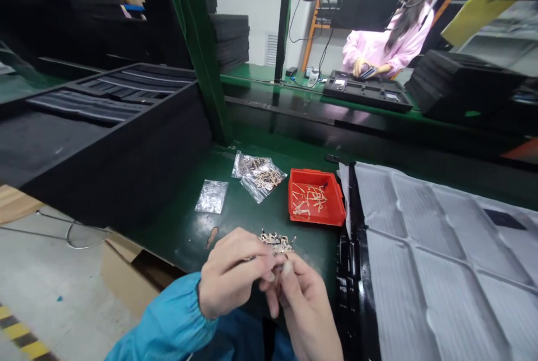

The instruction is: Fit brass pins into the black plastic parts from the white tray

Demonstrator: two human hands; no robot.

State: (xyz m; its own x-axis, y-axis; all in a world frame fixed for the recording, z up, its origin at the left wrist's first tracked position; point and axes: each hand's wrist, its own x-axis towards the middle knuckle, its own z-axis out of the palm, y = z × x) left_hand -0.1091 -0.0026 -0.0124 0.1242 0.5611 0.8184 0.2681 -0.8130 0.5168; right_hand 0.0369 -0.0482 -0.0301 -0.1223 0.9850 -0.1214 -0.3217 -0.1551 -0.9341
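My left hand (pixel 236 272) and my right hand (pixel 306 296) meet fingertip to fingertip over the near edge of the green bench. Both are closed in a pinch around something too small to make out. Just beyond the fingers lies a loose pile of small metallic and dark parts (pixel 277 240). A red plastic bin (pixel 338 207) to the right of the pile holds several thin cream-coloured strips (pixel 311 199). Clear zip bags of small parts (pixel 265 179) rest behind the pile, and a flatter clear bag (pixel 212 197) lies to their left.
A large black foam-lined box (pixel 126 165) borders the left. On the right stands a tray covered with white sheeting (pixel 441 260). A green post (pixel 202 52) rises behind the bench (pixel 176 243). Across the way, a person in pink (pixel 386 47) handles a dark item above a black tray (pixel 365 92).
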